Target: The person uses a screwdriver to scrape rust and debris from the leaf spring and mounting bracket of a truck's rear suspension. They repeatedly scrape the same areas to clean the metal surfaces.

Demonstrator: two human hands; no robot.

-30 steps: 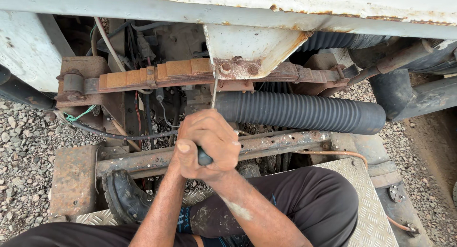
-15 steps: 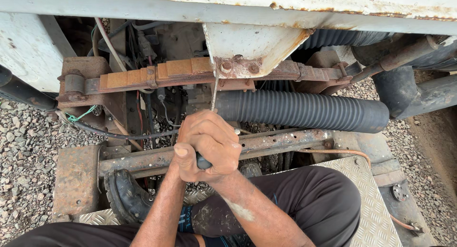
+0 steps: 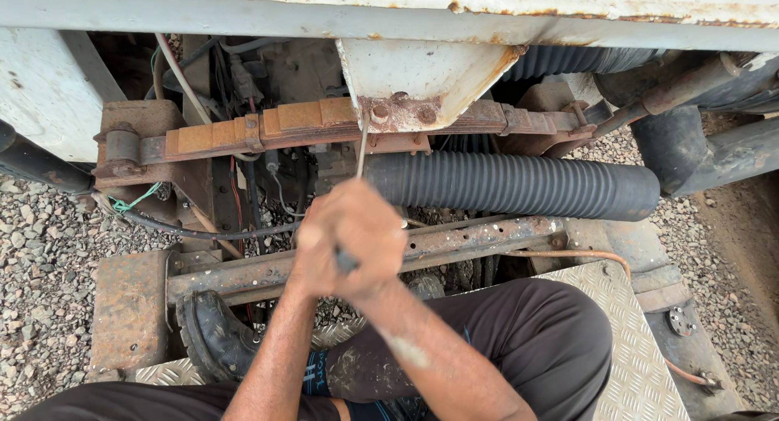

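Note:
Both my hands are clasped together around the dark handle (image 3: 346, 261) of a long thin tool. My left hand (image 3: 318, 246) and my right hand (image 3: 377, 230) overlap and look blurred. The tool's thin metal shaft (image 3: 361, 153) runs up from my fists to a rusty bolt (image 3: 380, 112) on the white bracket (image 3: 422, 68) under the vehicle body. A rusty leaf spring (image 3: 268, 129) passes behind that bracket. My forearms come in from the bottom of the view.
A black ribbed hose (image 3: 519, 181) lies across just beyond my hands. A rusty cross rail (image 3: 479, 238) runs below it. My black boot (image 3: 215, 332) rests by a chequered metal plate (image 3: 641, 348). Cables hang at left, with gravel (image 3: 40, 250) on both sides.
My hands keep their grip on the tool handle and stay in nearly the same place. They now look motion-blurred.

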